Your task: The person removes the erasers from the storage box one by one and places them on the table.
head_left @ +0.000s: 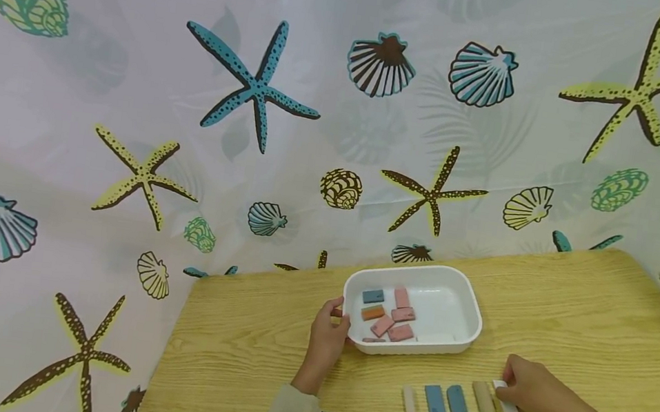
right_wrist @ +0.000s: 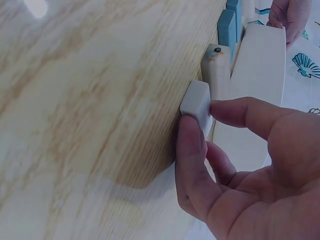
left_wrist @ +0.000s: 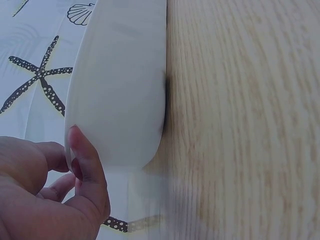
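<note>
While the left hand [head_left: 330,324] curls its fingers over the near-left rim of the white tray [head_left: 467,306], the right hand [head_left: 531,392] is down on the bench [head_left: 573,308] pinching a small white block [right_wrist: 196,101] between thumb and forefinger. That white block sits flat on the wood at the right end of a short row, touching or just beside a tan block [head_left: 483,397]. Moving left along the row: two blue blocks [head_left: 445,400] side by side, then a pale beige block [head_left: 409,401] at the far left end. The whole row lies just in front of the tray, on the side nearest the person.

Inside the tray, over in its left half, there's a loose cluster of pink blocks [head_left: 395,319], with one blue piece [head_left: 373,296] and one orange piece [head_left: 373,312] beside them; the right half of the tray shows bare white floor.

From the left wrist view, the thumb [left_wrist: 87,170] presses against the tray's outer wall, the tray resting flat on the bench. Behind the bench hangs a curtain [head_left: 192,111] printed with starfish and shells.
</note>
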{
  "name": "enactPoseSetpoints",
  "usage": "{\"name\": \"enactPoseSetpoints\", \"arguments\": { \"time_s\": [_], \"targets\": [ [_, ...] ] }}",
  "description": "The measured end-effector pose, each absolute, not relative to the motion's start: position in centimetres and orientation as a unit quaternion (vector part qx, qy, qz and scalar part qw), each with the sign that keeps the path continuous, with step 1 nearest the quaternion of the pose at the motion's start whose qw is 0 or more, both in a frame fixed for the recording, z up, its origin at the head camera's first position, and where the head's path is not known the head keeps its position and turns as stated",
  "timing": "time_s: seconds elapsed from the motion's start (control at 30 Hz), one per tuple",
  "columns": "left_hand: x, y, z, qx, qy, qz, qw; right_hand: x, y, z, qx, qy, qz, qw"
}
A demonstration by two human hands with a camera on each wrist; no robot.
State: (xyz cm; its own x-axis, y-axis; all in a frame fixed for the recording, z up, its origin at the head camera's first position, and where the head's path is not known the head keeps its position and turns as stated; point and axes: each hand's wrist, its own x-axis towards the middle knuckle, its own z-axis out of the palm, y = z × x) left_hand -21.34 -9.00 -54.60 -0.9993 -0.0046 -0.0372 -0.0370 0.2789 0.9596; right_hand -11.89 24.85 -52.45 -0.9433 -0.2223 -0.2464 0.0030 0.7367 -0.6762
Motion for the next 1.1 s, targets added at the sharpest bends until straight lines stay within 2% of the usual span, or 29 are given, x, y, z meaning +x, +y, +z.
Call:
{"name": "enactPoseSetpoints", "arguments": {
  "time_s": [0.27, 0.5, 0.73, 1.1],
  "targets": [
    [-21.4, -9.0, -54.5, -0.025, 0.794, 0.607, 0.02, -12.0, 25.1, -51.6, -0.081, 0.919, -0.353, 0.16],
    [-21.4, -8.8, -54.1, -0.023, 0.794, 0.607, 0.021, -13.1, 24.8, -48.3, -0.096, 0.929, -0.332, 0.132],
    [-21.4, -8.9, -54.1, -0.025, 0.793, 0.609, 0.019, -15.5, 23.1, -45.0, -0.162, 0.932, -0.319, 0.054],
    [-21.1, -9.0, -54.1, -0.014, 0.796, 0.605, 0.014, -20.1, 19.4, -43.6, -0.331, 0.897, -0.29, 0.048]
  ]
}}
